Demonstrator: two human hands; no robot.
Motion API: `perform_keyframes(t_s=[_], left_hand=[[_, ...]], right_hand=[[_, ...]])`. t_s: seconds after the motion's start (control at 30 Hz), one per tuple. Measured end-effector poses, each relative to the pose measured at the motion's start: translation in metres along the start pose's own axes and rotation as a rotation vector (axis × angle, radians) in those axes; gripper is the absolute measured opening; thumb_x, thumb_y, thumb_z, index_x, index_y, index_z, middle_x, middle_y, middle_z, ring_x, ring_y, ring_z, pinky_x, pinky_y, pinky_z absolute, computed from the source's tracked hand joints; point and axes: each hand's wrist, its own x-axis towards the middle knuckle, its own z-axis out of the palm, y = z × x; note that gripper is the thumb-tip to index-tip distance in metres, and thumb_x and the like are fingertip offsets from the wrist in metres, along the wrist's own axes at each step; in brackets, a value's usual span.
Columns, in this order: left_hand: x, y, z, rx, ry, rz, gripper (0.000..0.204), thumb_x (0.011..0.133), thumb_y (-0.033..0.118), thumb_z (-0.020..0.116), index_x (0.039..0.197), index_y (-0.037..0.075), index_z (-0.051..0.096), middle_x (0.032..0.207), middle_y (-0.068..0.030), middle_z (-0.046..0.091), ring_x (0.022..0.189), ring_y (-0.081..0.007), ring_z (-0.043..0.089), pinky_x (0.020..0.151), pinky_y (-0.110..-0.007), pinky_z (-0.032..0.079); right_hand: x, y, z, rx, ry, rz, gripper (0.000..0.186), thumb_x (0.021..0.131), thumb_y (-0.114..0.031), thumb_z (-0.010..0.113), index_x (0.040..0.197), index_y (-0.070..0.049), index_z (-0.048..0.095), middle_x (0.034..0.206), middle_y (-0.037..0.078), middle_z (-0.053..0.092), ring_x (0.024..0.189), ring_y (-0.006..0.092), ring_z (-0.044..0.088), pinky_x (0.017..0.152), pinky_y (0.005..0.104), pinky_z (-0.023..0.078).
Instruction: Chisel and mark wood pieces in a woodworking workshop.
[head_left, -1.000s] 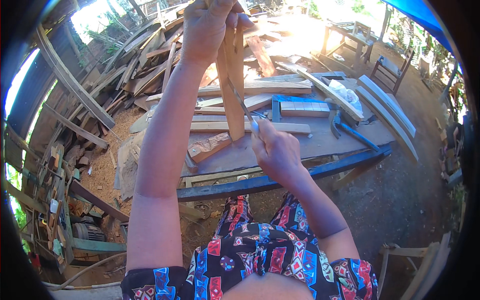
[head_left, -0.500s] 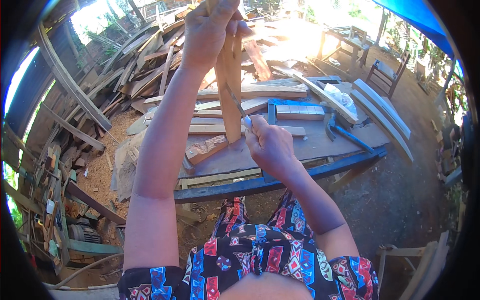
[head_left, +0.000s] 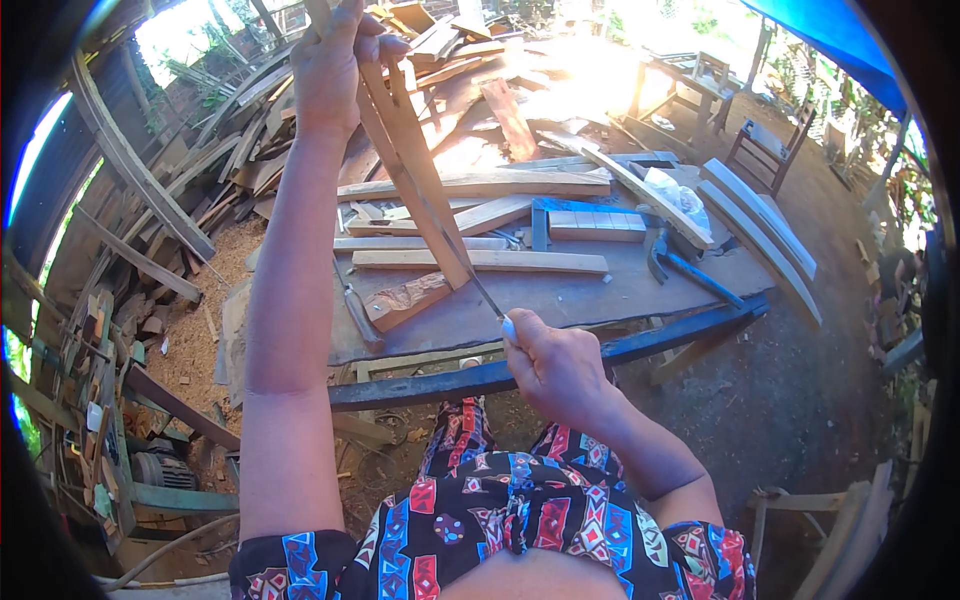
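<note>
My left hand [head_left: 332, 75] is raised at the upper left, closed around the upper part of a flat brown wooden board [head_left: 420, 170]. The board leans, its lower end down at the workbench [head_left: 560, 300]. In my right hand [head_left: 562, 370], near the bench's front edge, is a slim hand tool [head_left: 488, 300] with a long thin dark blade and a pale handle. Its blade slants up to the board's lower part; whether it is a file or a knife I cannot tell. A rough-faced wooden block [head_left: 408, 301] lies beside the board's lower end.
Wooden strips [head_left: 480, 261] lie across the bench, beside a blue metal frame [head_left: 541, 228] and a pale marked block [head_left: 597, 227]. A blue-handled hammer [head_left: 705, 279] and a white plastic bag [head_left: 680, 198] are at the right. Scrap wood [head_left: 250, 150] is heaped behind; a chair [head_left: 775, 150] stands far right.
My left hand has moved left, tilting the board's top leftward. My right hand has drawn the slim-bladed tool down and slightly right, toward the bench's front edge.
</note>
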Motion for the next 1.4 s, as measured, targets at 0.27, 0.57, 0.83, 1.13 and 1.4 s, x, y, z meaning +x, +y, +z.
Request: perform_keyframes(t_s=[0.27,0.57,0.83,1.13,1.4], left_hand=[[-0.019,0.011,0.031,0.026,0.001,0.066,0.037,0.097,0.035,0.057,0.070,0.009,0.055,0.055,0.0014,0.046,0.053,-0.0122,0.054,0.055,-0.029,0.049],[-0.015,0.010,0.031,-0.024,-0.194,0.012,0.044,0.092,0.045,0.061,0.081,0.003,0.063,0.066,-0.0047,0.056,0.071,-0.0208,0.067,0.071,-0.035,0.057],[-0.019,0.019,0.033,0.022,-0.255,0.033,0.045,0.090,0.049,0.062,0.088,0.004,0.067,0.079,-0.0066,0.066,0.078,-0.0208,0.069,0.073,-0.034,0.056],[-0.020,0.016,0.033,0.018,-0.257,0.054,0.046,0.091,0.050,0.060,0.085,0.005,0.067,0.074,-0.0061,0.064,0.076,-0.0198,0.069,0.075,-0.034,0.056],[-0.021,0.015,0.036,-0.083,-0.240,0.057,0.044,0.089,0.046,0.065,0.079,0.004,0.065,0.068,-0.0063,0.066,0.067,-0.0150,0.067,0.067,-0.031,0.056]], right_hand=[[-0.011,0.008,0.000,0.075,0.069,-0.015,0.014,0.090,-0.015,0.055,0.100,-0.005,0.051,0.065,0.016,0.063,0.061,0.0369,0.064,0.052,0.0462,0.047],[-0.023,0.007,-0.002,0.216,0.087,0.029,0.021,0.092,-0.017,0.057,0.109,-0.006,0.055,0.066,0.017,0.062,0.063,0.0375,0.065,0.054,0.0450,0.048],[-0.017,0.006,-0.003,0.143,0.145,0.007,0.018,0.093,-0.017,0.057,0.107,-0.006,0.055,0.064,0.015,0.061,0.061,0.0360,0.064,0.053,0.0437,0.047],[-0.017,0.002,-0.001,0.109,0.127,0.042,0.020,0.090,-0.012,0.060,0.108,-0.002,0.057,0.065,0.015,0.061,0.064,0.0330,0.067,0.057,0.0367,0.049],[-0.018,0.005,0.002,0.037,0.170,-0.027,0.018,0.092,-0.015,0.056,0.107,-0.005,0.053,0.067,0.015,0.063,0.058,0.0342,0.064,0.051,0.0426,0.048]])
